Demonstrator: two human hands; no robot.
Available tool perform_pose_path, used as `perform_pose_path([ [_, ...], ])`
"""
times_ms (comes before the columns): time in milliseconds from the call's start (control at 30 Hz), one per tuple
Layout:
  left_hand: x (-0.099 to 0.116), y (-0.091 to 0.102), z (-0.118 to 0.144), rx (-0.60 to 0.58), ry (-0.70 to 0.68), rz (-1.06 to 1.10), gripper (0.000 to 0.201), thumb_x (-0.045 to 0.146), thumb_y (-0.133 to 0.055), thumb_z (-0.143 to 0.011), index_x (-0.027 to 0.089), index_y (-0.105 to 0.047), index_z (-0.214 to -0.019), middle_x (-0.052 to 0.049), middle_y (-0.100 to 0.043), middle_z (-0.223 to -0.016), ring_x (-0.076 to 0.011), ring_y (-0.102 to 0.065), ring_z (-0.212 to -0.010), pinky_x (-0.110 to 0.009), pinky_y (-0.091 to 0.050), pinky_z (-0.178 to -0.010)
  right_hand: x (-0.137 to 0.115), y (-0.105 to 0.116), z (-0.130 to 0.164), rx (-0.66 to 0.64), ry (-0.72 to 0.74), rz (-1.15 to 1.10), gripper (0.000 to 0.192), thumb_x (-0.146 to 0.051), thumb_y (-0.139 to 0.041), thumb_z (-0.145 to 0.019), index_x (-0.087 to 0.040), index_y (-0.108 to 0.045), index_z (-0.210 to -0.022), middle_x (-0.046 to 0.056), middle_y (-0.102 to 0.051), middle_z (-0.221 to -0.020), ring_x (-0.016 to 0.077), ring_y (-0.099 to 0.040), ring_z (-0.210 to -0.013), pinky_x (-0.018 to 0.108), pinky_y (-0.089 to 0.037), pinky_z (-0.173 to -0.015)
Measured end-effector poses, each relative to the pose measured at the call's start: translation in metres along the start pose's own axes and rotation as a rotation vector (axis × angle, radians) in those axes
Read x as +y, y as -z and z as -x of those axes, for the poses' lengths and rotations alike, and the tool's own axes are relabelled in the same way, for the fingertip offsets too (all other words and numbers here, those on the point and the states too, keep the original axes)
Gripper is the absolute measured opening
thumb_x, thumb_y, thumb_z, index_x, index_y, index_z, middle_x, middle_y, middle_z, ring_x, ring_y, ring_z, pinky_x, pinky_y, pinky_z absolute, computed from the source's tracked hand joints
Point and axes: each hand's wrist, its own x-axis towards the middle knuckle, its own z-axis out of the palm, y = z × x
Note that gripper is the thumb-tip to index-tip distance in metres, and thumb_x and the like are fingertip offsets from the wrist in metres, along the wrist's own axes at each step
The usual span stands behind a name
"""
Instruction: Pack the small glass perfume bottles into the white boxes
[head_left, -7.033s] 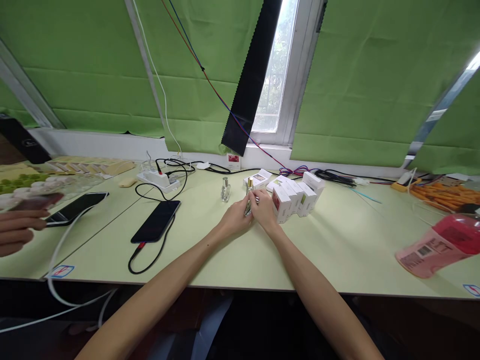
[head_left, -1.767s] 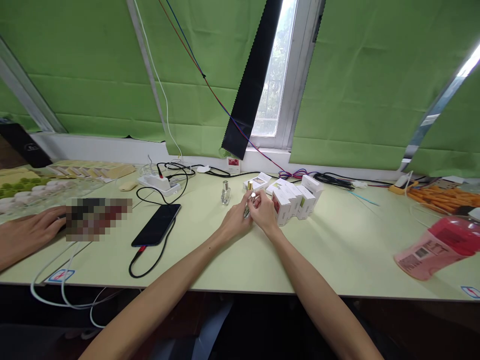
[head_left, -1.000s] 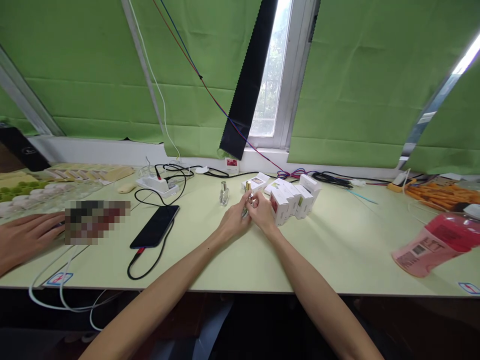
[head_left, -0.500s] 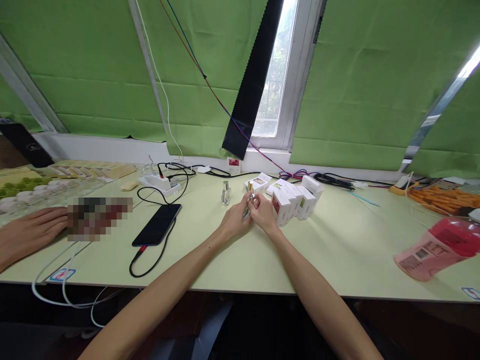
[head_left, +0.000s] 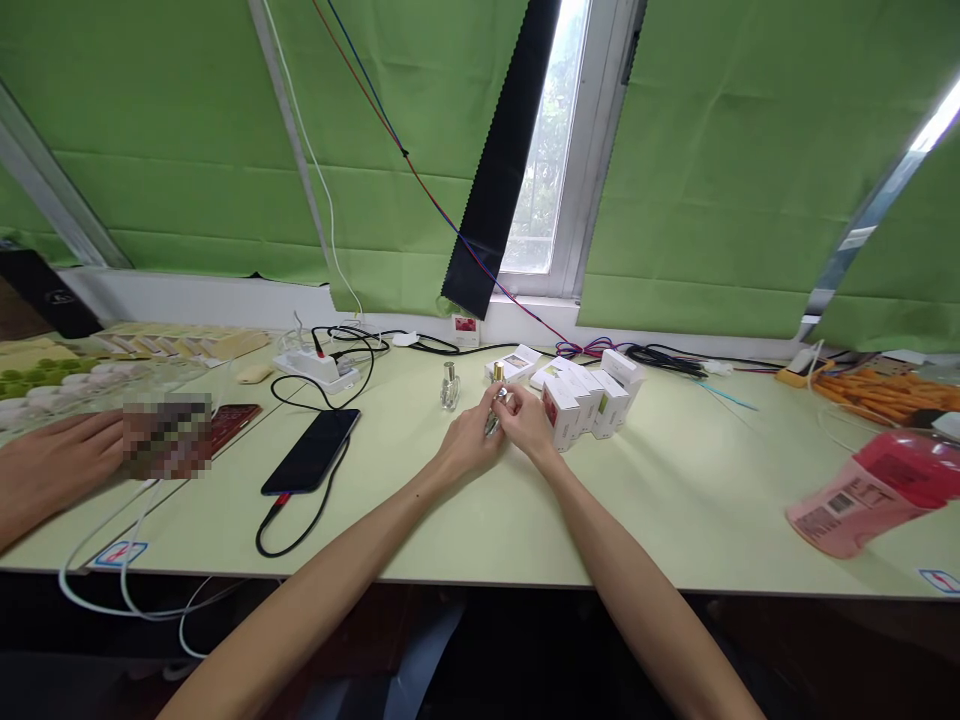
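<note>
Fingers of both hands meet over the middle of the surface (head_left: 675, 500): our left hand (head_left: 466, 447) and right hand (head_left: 529, 425) are each pinched closed on one small glass bottle (head_left: 493, 421), held tilted just above the surface, its silvery top (head_left: 502, 394) between the fingertips. A second small bottle (head_left: 449, 387) stands upright just left of them; white boxes (head_left: 589, 400) crowd the right hand. We cannot read the box labels.

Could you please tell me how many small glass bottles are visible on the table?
3: one clear bottle stands alone left of the hands, one gold-capped bottle stands just behind them, and one held bottle sits between both hands, mostly hidden. Boxes may conceal others.
</note>
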Motion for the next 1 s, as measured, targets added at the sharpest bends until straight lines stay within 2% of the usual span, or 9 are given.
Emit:
perform_pose_path([
  [133,0.0000,0.0014,0.0006,0.021,0.001,-0.014,0.071,0.027,-0.052,-0.089,0.024,-0.032,-0.157,-0.002,-0.072,-0.085,-0.0211,-0.064,-0.067,-0.027,-0.039,-0.059,0.0020,0.0005,-0.0027,-0.080,0.015,-0.035,0.014,-0.034,-0.057,-0.083,-0.022,-0.055,-0.076,-0.007,-0.041,-0.058,0.0135,-0.040,-0.056,0.028,-0.031,-0.057],
  [333,-0.0011,0.0012,0.0000,0.015,0.016,-0.039,0.071,0.027,-0.053,-0.089,0.024,-0.033,-0.156,-0.003,-0.071,-0.084,-0.0221,-0.064,-0.068,-0.027,-0.040,-0.059,0.0016,-0.0008,-0.0027,-0.035,0.027,0.041,0.016,-0.030,-0.058,-0.081,-0.024,-0.045,-0.072,-0.007,-0.041,-0.056,0.0144,-0.041,-0.057,0.028,-0.030,-0.058],
  [567,-0.0020,0.0006,0.0002,-0.006,0.011,-0.037,0.072,0.027,-0.052,-0.089,0.025,-0.030,-0.158,-0.004,-0.074,-0.095,-0.0225,-0.064,-0.071,-0.028,-0.040,-0.060,0.0013,-0.0043,-0.0013,0.024,-0.036,0.028,0.023,-0.033,-0.064,-0.077,-0.025,-0.043,-0.072,-0.009,-0.043,-0.051,0.0138,-0.041,-0.052,0.028,-0.029,-0.056],
  [700,-0.0012,0.0005,0.0004,0.003,0.007,-0.029,0.072,0.027,-0.052,-0.089,0.025,-0.031,-0.158,-0.004,-0.074,-0.096,-0.0238,-0.066,-0.075,-0.029,-0.041,-0.061,0.0010,-0.0028,-0.0005,0.020,-0.047,0.000,0.021,-0.034,-0.065,-0.077,-0.024,-0.047,-0.074,-0.010,-0.043,-0.052,0.0135,-0.042,-0.053,0.027,-0.029,-0.057],
  [767,-0.0009,0.0010,0.0001,0.011,0.015,-0.022,0.071,0.026,-0.052,-0.089,0.025,-0.032,-0.157,-0.004,-0.074,-0.094,-0.0240,-0.067,-0.077,-0.028,-0.041,-0.062,0.0009,-0.0013,-0.0001,-0.014,-0.039,-0.022,0.015,-0.035,-0.064,-0.079,-0.023,-0.055,-0.082,-0.010,-0.042,-0.052,0.0141,-0.043,-0.054,0.027,-0.031,-0.057],
  [867,-0.0008,0.0025,-0.0003,0.012,0.040,-0.010,0.069,0.027,-0.052,-0.090,0.025,-0.033,-0.156,-0.002,-0.073,-0.086,-0.0229,-0.066,-0.071,-0.028,-0.039,-0.060,0.0021,-0.0007,-0.0002,-0.075,0.010,-0.041,0.018,-0.035,-0.060,-0.083,-0.022,-0.063,-0.096,-0.008,-0.045,-0.056,0.0156,-0.046,-0.057,0.028,-0.033,-0.059],
  [1000,-0.0017,0.0037,-0.0001,0.020,0.039,-0.035,0.065,0.027,-0.051,-0.091,0.025,-0.035,-0.154,-0.002,-0.071,-0.084,-0.0221,-0.064,-0.067,-0.028,-0.037,-0.059,0.0049,-0.0033,-0.0013,-0.083,0.045,-0.002,0.011,-0.033,-0.057,-0.084,-0.023,-0.059,-0.082,-0.006,-0.045,-0.057,0.0157,-0.044,-0.057,0.028,-0.033,-0.059],
])
